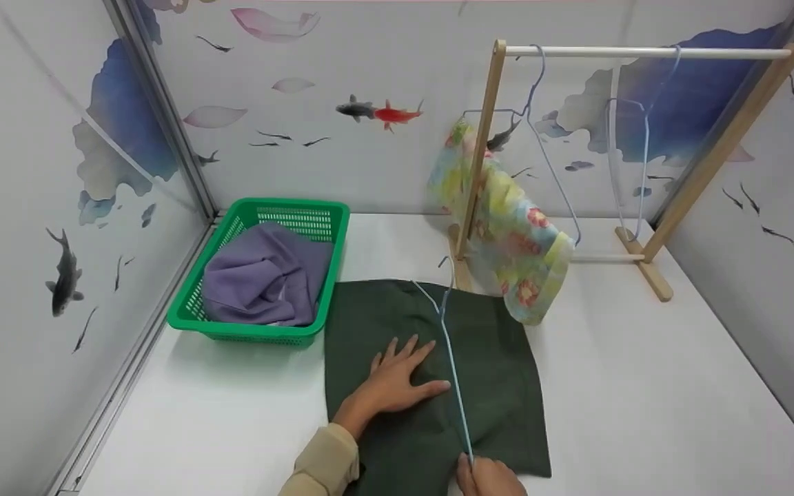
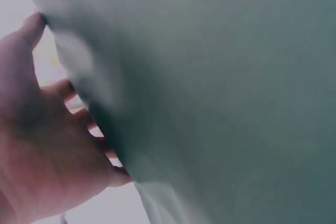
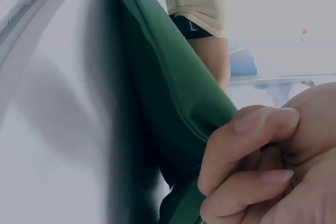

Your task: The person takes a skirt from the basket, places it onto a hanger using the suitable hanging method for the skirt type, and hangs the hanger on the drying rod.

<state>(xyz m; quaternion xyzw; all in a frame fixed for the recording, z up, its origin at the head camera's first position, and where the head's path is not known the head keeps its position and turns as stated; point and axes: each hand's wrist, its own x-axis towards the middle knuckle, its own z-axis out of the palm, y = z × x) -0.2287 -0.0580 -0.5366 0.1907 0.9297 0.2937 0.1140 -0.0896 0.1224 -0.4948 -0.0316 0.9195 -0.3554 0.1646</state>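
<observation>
A dark green garment (image 1: 504, 386) lies spread over the white table, its lower end running out of the head view. My left hand (image 1: 397, 380) rests on it with fingers spread, the thumb reaching close to a light-blue wire hanger (image 1: 453, 365). The hanger lies over the garment, seen nearly edge-on, with its hook toward the rack. My right hand (image 1: 492, 477) grips the hanger's near end at the bottom of the view. Green cloth (image 3: 184, 77) rises behind the curled right fingers (image 3: 236, 145) in the right wrist view. Cloth (image 2: 220, 98) fills most of the left wrist view.
At the left stands a green plastic basket (image 1: 249, 332) with a purple cloth (image 1: 266, 275) inside. A wooden rack (image 1: 645, 52) at the back right bears two hangers, one with a flowered yellow garment (image 1: 521, 234) that droops onto the table. Printed panels wall in the table.
</observation>
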